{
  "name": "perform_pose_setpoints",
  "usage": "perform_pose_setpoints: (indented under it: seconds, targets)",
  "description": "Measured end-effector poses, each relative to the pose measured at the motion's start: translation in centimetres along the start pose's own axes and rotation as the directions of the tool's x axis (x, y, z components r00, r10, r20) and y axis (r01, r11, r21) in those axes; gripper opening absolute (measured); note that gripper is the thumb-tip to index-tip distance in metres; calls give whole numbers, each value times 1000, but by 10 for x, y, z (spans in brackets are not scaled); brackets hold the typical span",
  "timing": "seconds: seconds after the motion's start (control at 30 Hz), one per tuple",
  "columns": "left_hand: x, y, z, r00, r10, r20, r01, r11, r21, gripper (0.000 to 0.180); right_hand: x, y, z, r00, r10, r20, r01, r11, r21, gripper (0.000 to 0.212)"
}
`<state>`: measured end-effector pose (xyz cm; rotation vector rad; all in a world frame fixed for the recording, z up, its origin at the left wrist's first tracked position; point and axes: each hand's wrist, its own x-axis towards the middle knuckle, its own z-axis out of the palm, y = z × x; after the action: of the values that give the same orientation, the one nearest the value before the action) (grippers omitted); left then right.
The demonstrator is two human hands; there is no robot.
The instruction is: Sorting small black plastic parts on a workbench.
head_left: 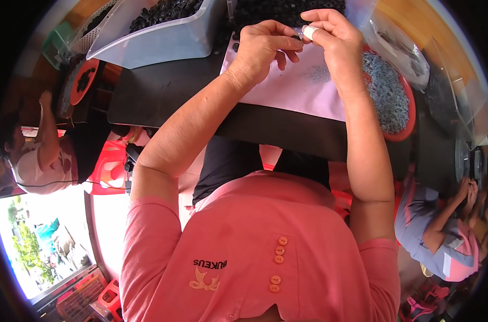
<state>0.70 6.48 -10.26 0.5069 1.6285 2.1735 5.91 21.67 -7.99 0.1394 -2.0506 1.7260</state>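
Note:
My left hand is closed, its thumb and finger pinching a small round black part above the pink cloth. Facing it, my right hand has its thumb and forefinger drawn together close to that part, with a white wrap on one digit. Something tiny and pale seems to be between those fingertips, too small to name. To the right of my right wrist, a red round tray holds a heap of small blue-grey pieces. Some similar bits lie scattered on the cloth.
A translucent plastic bin of black parts stands at the left on the black table. More black parts are piled beyond my hands. A clear plastic bag lies far right. People sit at work on both sides.

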Motion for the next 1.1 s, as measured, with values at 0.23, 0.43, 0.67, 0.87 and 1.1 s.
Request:
perform_pose_setpoints:
  seconds: [0.23, 0.43, 0.67, 0.87, 1.1]
  targets:
    - [-2, 0, -1, 996, 88, 26, -92, 979, 183, 14, 3, 3, -6, 997, 44, 66, -41, 998, -51, 24]
    - [-2, 2, -4, 996, 87, 35, -92, 973, 212, 13, 5, -1, -8, 988, 104, 110, -92, 990, -110, 24]
    - [-2, -2, -8, 996, 63, 70, -66, 997, 39, 10, 6, 10, -9, 897, 315, 311, -393, 890, 231, 21]
    - [-6, -5, -3, 979, 1, 203, -12, 998, 54, 10, 8, 3, 1, 902, 419, 103, -431, 890, 152, 17]
    - [-12, -11, 3, 792, -245, 559, 76, 949, 307, 18, 47, 25, 12, 950, -71, 305, 236, 803, -548, 21]
